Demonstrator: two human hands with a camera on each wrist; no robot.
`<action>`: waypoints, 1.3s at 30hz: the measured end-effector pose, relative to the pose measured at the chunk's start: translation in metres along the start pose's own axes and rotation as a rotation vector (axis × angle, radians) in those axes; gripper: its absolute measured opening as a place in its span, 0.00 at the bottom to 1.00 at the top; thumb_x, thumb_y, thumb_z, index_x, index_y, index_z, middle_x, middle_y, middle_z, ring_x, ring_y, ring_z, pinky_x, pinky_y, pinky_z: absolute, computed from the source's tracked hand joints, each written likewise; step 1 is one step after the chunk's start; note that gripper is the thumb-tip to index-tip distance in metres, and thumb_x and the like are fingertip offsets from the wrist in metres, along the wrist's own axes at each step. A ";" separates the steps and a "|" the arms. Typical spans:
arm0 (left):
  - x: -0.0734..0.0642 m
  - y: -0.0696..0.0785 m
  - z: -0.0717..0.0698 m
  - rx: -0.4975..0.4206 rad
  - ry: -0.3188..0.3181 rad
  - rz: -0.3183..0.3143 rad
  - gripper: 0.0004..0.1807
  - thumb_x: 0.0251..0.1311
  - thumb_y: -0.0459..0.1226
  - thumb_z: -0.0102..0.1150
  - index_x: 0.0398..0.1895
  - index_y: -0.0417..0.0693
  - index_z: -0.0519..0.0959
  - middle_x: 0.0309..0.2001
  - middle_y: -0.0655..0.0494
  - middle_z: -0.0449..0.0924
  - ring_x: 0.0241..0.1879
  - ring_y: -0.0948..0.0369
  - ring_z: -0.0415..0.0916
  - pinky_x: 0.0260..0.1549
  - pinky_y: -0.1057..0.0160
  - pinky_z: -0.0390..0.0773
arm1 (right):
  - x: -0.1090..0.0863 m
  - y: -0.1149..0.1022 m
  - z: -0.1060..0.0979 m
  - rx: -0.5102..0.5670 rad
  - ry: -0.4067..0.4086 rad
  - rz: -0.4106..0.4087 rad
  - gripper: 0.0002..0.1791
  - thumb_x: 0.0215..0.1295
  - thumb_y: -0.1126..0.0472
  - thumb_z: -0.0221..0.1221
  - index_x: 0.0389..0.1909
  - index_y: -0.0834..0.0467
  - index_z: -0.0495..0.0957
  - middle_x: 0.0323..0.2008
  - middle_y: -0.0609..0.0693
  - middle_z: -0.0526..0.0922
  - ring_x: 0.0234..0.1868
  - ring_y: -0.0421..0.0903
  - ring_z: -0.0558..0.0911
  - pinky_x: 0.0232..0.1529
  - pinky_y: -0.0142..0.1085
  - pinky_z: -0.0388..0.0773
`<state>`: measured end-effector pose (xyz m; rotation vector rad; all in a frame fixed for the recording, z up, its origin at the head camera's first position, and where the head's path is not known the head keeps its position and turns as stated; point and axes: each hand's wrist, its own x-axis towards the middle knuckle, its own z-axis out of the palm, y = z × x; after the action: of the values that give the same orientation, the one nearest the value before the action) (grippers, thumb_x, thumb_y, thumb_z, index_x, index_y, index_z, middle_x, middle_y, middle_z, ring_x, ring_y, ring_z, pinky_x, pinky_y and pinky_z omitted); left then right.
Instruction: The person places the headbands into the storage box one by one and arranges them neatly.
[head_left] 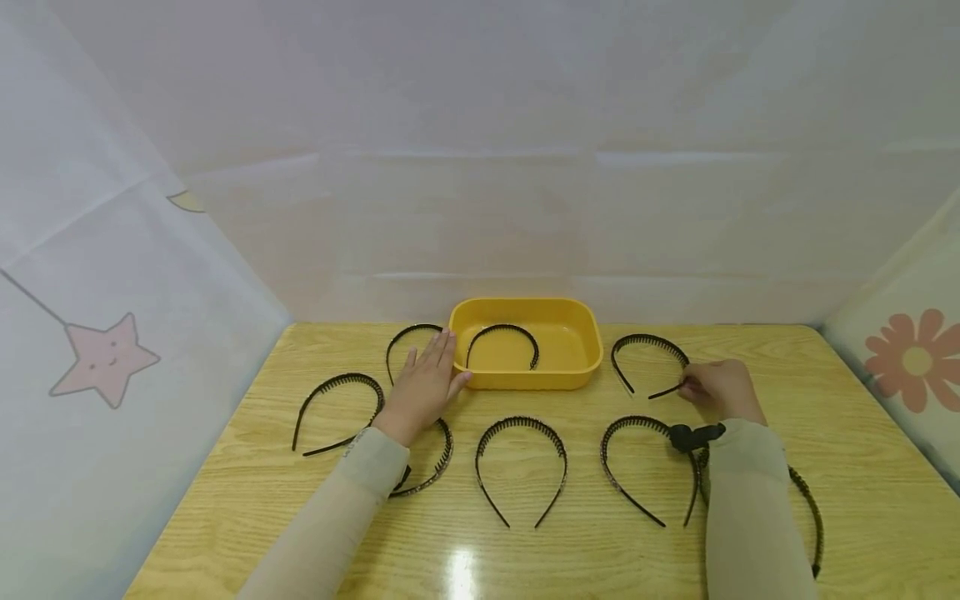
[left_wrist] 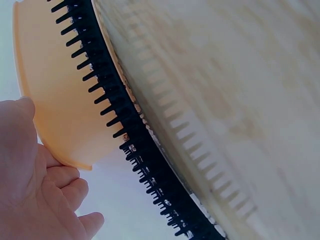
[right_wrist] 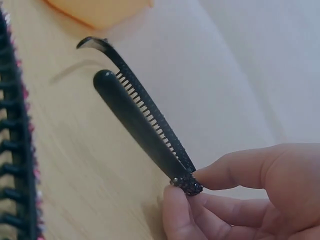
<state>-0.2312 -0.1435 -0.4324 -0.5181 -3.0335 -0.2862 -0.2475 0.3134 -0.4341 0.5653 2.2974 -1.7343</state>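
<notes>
My left hand (head_left: 422,385) lies against the left end of a yellow plastic basket (head_left: 525,381), its fingers straight and the thumb near the front wall. One black toothed headband (head_left: 504,327) leans inside the basket. On the right, my right hand (head_left: 723,390) pinches one end of another black toothed headband (head_left: 651,338) between thumb and fingers. The right wrist view gives this headband (right_wrist: 135,131) edge-on, with dark sparkly trim near the fingertips. Below the left wrist is a headband (head_left: 448,446) partly covered by the arm.
More black headbands lie about the wooden table (head_left: 585,558): one far left (head_left: 345,377), one behind the left hand (head_left: 390,350), one front centre (head_left: 520,419), one with a bow (head_left: 633,419), and one partly under the right sleeve (head_left: 813,508). White cloth (head_left: 480,208) hangs behind.
</notes>
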 end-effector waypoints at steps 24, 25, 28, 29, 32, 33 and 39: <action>0.002 -0.003 0.002 0.009 -0.008 -0.003 0.43 0.79 0.58 0.34 0.82 0.39 0.41 0.81 0.44 0.38 0.80 0.48 0.40 0.76 0.41 0.42 | -0.017 -0.019 0.012 0.130 0.006 -0.161 0.30 0.78 0.59 0.53 0.70 0.75 0.64 0.32 0.41 0.83 0.34 0.34 0.83 0.43 0.30 0.85; 0.002 -0.003 0.003 0.012 -0.008 -0.003 0.43 0.79 0.59 0.34 0.82 0.39 0.41 0.82 0.44 0.39 0.80 0.48 0.40 0.76 0.41 0.41 | -0.018 -0.021 0.012 0.139 0.012 -0.168 0.30 0.78 0.59 0.54 0.70 0.75 0.63 0.31 0.40 0.82 0.34 0.34 0.83 0.43 0.30 0.85; 0.002 -0.003 0.003 0.010 -0.006 -0.003 0.43 0.79 0.59 0.34 0.82 0.39 0.42 0.82 0.44 0.39 0.80 0.49 0.40 0.76 0.42 0.40 | -0.021 -0.024 0.012 0.181 0.030 -0.181 0.30 0.77 0.60 0.55 0.70 0.74 0.64 0.31 0.40 0.82 0.34 0.35 0.84 0.42 0.29 0.85; 0.002 -0.003 0.002 0.011 -0.007 -0.004 0.43 0.79 0.59 0.34 0.82 0.39 0.42 0.82 0.44 0.38 0.80 0.49 0.40 0.76 0.42 0.40 | -0.022 -0.026 0.012 0.196 0.035 -0.183 0.29 0.77 0.60 0.55 0.70 0.74 0.64 0.31 0.41 0.82 0.34 0.35 0.84 0.43 0.29 0.85; 0.002 -0.002 0.002 0.013 -0.012 -0.009 0.43 0.79 0.59 0.34 0.82 0.39 0.42 0.81 0.45 0.37 0.80 0.49 0.40 0.76 0.42 0.40 | -0.025 -0.030 0.012 0.266 0.051 -0.195 0.27 0.75 0.61 0.57 0.68 0.72 0.66 0.33 0.42 0.82 0.35 0.36 0.84 0.43 0.29 0.85; 0.002 -0.002 0.002 0.010 -0.011 -0.008 0.43 0.79 0.59 0.35 0.82 0.39 0.42 0.81 0.45 0.37 0.80 0.48 0.40 0.76 0.42 0.41 | -0.026 -0.031 0.012 0.291 0.057 -0.196 0.27 0.75 0.61 0.58 0.67 0.72 0.67 0.34 0.43 0.82 0.36 0.36 0.84 0.43 0.29 0.85; 0.001 -0.001 0.001 0.005 -0.017 -0.011 0.43 0.79 0.58 0.36 0.82 0.39 0.41 0.82 0.43 0.40 0.80 0.49 0.40 0.76 0.42 0.40 | -0.032 -0.040 0.014 0.378 0.082 -0.234 0.29 0.73 0.62 0.60 0.69 0.71 0.65 0.41 0.48 0.80 0.38 0.37 0.84 0.43 0.27 0.84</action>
<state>-0.2327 -0.1437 -0.4332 -0.5067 -3.0535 -0.2761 -0.2365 0.2847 -0.3911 0.4482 2.1701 -2.3232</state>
